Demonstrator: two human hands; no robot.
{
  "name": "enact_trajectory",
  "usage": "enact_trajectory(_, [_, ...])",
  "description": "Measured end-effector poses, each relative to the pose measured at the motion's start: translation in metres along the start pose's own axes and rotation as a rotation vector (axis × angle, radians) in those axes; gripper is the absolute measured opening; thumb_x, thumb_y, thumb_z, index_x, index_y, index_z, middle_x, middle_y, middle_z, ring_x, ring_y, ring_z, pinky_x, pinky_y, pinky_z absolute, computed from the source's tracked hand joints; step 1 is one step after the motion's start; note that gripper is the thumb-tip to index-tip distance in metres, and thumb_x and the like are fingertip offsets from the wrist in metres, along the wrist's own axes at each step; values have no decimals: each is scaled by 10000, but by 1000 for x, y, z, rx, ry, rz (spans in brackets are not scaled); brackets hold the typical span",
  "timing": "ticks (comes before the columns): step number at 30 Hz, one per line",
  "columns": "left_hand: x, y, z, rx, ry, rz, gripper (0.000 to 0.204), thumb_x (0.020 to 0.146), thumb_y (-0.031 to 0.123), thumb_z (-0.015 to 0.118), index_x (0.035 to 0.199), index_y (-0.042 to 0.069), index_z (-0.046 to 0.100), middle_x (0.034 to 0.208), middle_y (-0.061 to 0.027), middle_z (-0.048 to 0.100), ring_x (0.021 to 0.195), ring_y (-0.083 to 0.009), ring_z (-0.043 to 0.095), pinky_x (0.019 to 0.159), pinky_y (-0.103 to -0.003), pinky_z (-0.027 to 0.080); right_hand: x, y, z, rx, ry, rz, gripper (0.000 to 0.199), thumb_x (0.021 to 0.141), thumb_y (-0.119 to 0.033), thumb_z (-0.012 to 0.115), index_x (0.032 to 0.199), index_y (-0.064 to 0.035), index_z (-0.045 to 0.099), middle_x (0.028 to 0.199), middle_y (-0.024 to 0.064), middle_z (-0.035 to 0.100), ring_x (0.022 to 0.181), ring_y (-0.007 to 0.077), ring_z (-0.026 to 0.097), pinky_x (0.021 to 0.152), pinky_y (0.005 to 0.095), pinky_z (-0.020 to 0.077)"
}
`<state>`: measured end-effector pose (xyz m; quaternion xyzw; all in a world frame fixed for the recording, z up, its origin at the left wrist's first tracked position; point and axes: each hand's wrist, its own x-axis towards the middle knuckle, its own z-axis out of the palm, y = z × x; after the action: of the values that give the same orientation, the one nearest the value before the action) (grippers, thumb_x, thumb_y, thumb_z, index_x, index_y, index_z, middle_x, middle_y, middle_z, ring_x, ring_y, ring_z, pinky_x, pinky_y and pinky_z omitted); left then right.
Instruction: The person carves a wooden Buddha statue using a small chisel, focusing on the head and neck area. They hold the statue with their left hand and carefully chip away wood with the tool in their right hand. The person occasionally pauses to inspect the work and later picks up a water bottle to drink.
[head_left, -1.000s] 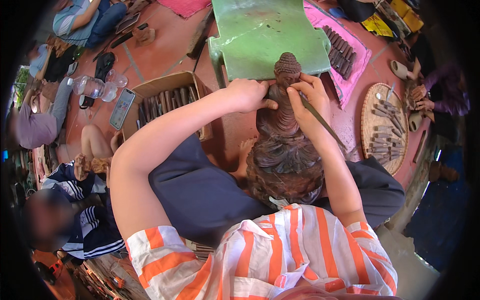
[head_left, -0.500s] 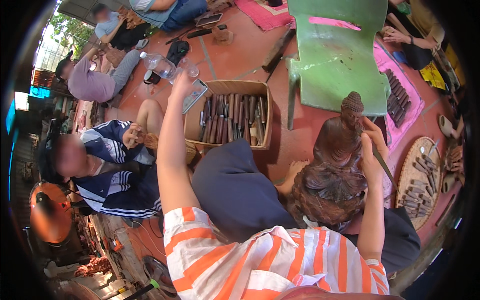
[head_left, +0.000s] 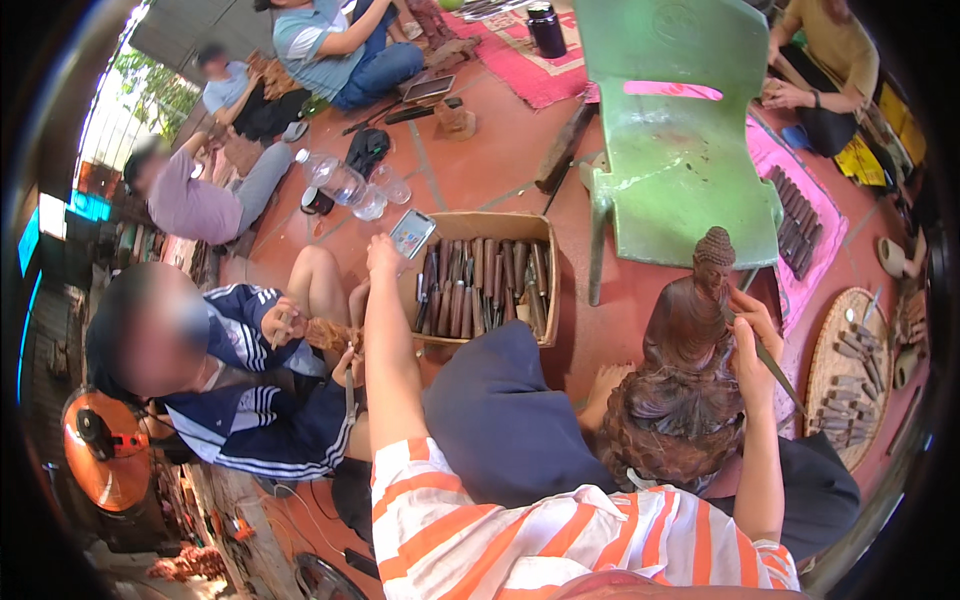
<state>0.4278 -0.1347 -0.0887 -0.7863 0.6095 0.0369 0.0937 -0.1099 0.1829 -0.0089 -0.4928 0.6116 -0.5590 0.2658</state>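
The statue (head_left: 672, 385) is a dark reddish-brown seated figure with knobbed hair rising to a topknot, draped robe folds and a rough, textured base. It stands upright between the person's legs (head_left: 500, 420). The tool (head_left: 782, 380), thin, flat and dark greenish, slants down to the right from the right grip (head_left: 752, 335); its upper end, close by the statue, is hidden. The phone (head_left: 412, 234), its pale face upward, lies tilted at the left grip's (head_left: 384, 258) fingertips, beside the box's (head_left: 548, 335) far left corner.
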Motion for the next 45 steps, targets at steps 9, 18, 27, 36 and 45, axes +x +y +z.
enact_trajectory(9, [-43, 100, -36, -117, 79, -14, 998, 593, 680, 763, 1221, -63, 542, 1220, -216, 606, 1090, -310, 642, 864, -406, 548, -7, 2, 2, 60, -1, 41, 209, 971, -110, 514, 977, 61, 634, 1230, 158, 612, 1092, 218, 600, 863, 322, 523])
enact_trajectory(18, [-130, 218, 6, -329, 2, 244, 1246, 667, 578, 741, 1484, -80, 67, 1187, -283, 504, 946, -398, 656, 816, -426, 553, -15, 3, -6, 50, 4, 130, 190, 978, -100, 526, 972, 52, 640, 1142, 97, 657, 773, 87, 578, 695, 233, 489])
enact_trajectory(27, [-108, 216, 1, -412, -81, 192, 1327, 699, 677, 706, 1502, -60, -52, 1282, -295, 470, 1061, -404, 617, 853, -438, 538, -26, 20, -11, 182, 22, 262, 252, 1001, -178, 503, 1021, 16, 663, 1164, 35, 631, 808, 78, 578, 595, 184, 403])
enact_trajectory(36, [-101, 207, -93, -256, 73, 408, 1102, 732, 734, 645, 1374, -104, 331, 1224, -295, 553, 1099, -425, 599, 901, -476, 515, -26, 16, -28, 139, 34, 223, 292, 1017, -210, 494, 1171, -12, 644, 1100, 81, 660, 937, 127, 617, 822, 262, 485])
enact_trajectory(45, [-177, 309, -226, -219, -37, 1161, 713, 866, 581, 611, 1293, 15, 541, 1021, -198, 687, 974, -326, 667, 852, -406, 513, -27, 21, -32, 490, 98, 410, 248, 938, -122, 556, 1079, 56, 657, 1130, 146, 655, 943, 181, 659, 849, 326, 565])
